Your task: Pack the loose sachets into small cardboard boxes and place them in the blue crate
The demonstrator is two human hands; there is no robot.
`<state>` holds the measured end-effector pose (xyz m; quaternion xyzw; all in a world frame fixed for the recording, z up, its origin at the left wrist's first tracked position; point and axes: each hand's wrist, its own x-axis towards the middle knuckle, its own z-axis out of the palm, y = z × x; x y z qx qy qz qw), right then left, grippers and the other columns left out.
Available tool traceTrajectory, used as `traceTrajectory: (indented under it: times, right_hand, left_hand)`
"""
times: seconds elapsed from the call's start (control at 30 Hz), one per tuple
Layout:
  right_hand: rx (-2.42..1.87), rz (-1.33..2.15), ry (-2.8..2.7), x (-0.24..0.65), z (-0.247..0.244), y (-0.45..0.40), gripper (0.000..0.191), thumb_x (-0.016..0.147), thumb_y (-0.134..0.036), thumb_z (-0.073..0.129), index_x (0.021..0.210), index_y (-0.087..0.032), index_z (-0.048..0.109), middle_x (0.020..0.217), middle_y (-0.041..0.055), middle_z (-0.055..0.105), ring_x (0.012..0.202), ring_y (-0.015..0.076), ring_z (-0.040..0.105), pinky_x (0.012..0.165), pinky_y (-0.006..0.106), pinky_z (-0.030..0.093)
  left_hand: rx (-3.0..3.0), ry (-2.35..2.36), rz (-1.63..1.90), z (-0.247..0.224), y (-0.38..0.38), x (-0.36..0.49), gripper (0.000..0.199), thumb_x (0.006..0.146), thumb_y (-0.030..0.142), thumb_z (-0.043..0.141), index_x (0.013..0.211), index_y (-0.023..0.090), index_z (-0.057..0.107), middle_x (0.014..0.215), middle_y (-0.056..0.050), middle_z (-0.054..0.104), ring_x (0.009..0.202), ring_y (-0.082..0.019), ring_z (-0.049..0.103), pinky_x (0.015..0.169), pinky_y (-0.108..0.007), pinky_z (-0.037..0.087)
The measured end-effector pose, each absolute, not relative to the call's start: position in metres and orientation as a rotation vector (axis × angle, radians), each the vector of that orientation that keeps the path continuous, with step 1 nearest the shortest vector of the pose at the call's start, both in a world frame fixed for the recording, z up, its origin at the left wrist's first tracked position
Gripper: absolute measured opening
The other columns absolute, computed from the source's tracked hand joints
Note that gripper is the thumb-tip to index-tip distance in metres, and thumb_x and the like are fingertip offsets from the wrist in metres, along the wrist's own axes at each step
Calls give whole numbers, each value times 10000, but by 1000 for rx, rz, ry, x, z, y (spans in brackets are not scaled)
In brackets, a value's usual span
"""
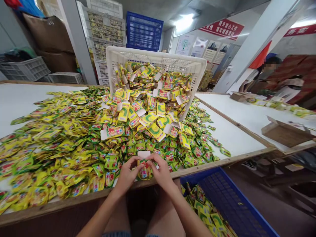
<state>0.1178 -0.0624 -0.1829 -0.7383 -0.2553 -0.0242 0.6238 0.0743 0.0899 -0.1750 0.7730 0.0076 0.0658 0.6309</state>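
Observation:
At the table's front edge, my left hand point(128, 171) and my right hand point(161, 170) meet, their fingers pinching a small sachet point(143, 169) printed green, yellow and red. A white carton flap point(144, 153) sticks up behind it, so a small box appears to be held with it; the fingers hide how the two fit together. Just beyond the hands spread green sachets point(138, 144), with a heap of yellow sachets point(71, 131) to the left. Small yellow cartons point(155, 131), several with white flaps open, spill from a tipped white plastic crate point(158, 54).
A wooden strip point(74, 199) edges the white table. Below right stands a blue crate point(237, 200) holding filled yellow packs. Stacked white crates point(106, 26) and a blue crate point(144, 31) rise behind. A cardboard box point(287, 131) and another person point(261, 72) are at the right.

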Motion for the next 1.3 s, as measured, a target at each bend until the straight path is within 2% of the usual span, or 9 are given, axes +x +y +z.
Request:
traceTrajectory:
  times: [0.07, 0.2, 0.37, 0.5, 0.63, 0.8, 1.0, 1.13, 1.3]
  right_hand:
    - [-1652, -61, -561, 120, -184, -59, 119, 836, -191, 504, 911, -201, 596, 883, 39, 621, 846, 170, 578, 775, 279, 444]
    - [-1563, -10, -477, 119, -191, -53, 344, 838, -195, 504, 1179, -214, 459, 942, 47, 629, 852, 167, 598, 777, 290, 468]
    - [-1658, -17, -557, 122, -195, -51, 164, 854, -222, 484, 948, -208, 618, 939, 48, 633, 909, 177, 579, 808, 296, 454]
    - [-1666, -61, -595, 126, -190, -50, 131, 820, -251, 561, 914, -204, 638, 945, 52, 640, 931, 183, 574, 829, 301, 442]
    - [-1693, -47, -586, 125, -186, -48, 132, 828, -280, 549, 876, -194, 637, 877, 49, 647, 833, 171, 592, 761, 281, 459]
    - [-1707, 40, -548, 126, -185, -44, 141, 830, -283, 528, 882, -185, 616, 769, 20, 634, 672, 141, 583, 641, 249, 460]
    - [-1663, 66, -510, 130, -183, -42, 163, 843, -317, 505, 834, -183, 597, 730, 10, 620, 656, 142, 577, 621, 247, 454]
    - [-1672, 47, -530, 126, -190, -46, 162, 854, -305, 495, 857, -190, 609, 809, 28, 629, 736, 154, 582, 680, 262, 457]
    - [-1640, 95, -564, 114, -204, -46, 198, 853, -246, 487, 1037, -212, 553, 961, 36, 618, 809, 151, 585, 726, 263, 469]
  left_hand:
    - [1730, 6, 206, -173, 90, 77, 164, 779, 270, 586, 920, 186, 581, 951, -39, 626, 907, -184, 588, 813, -280, 453]
    - [1614, 26, 199, -175, 93, 79, 402, 776, 236, 599, 1158, 225, 475, 1086, -60, 607, 958, -188, 597, 865, -333, 460]
    - [1768, 1, 193, -180, 99, 78, 194, 790, 250, 583, 970, 189, 621, 1060, -79, 623, 995, -210, 578, 887, -337, 448]
    - [1834, 4, 251, -176, 98, 77, 164, 798, 270, 572, 918, 193, 652, 1047, -71, 631, 1022, -209, 565, 913, -327, 431]
    - [1827, 68, 255, -172, 96, 75, 165, 800, 287, 567, 896, 187, 657, 972, -60, 661, 942, -197, 598, 859, -304, 458]
    - [1801, 134, 262, -172, 95, 77, 190, 781, 301, 588, 920, 181, 635, 908, -46, 665, 835, -179, 613, 759, -270, 479]
    - [1774, 171, 280, -176, 92, 84, 164, 770, 311, 599, 841, 168, 637, 827, -38, 661, 776, -170, 607, 725, -264, 477]
    - [1760, 144, 273, -182, 96, 80, 145, 760, 288, 613, 842, 180, 665, 875, -41, 676, 838, -176, 611, 770, -266, 470]
    - [1739, 148, 225, -191, 101, 71, 197, 742, 264, 634, 924, 204, 680, 967, -49, 686, 921, -197, 613, 830, -298, 469]
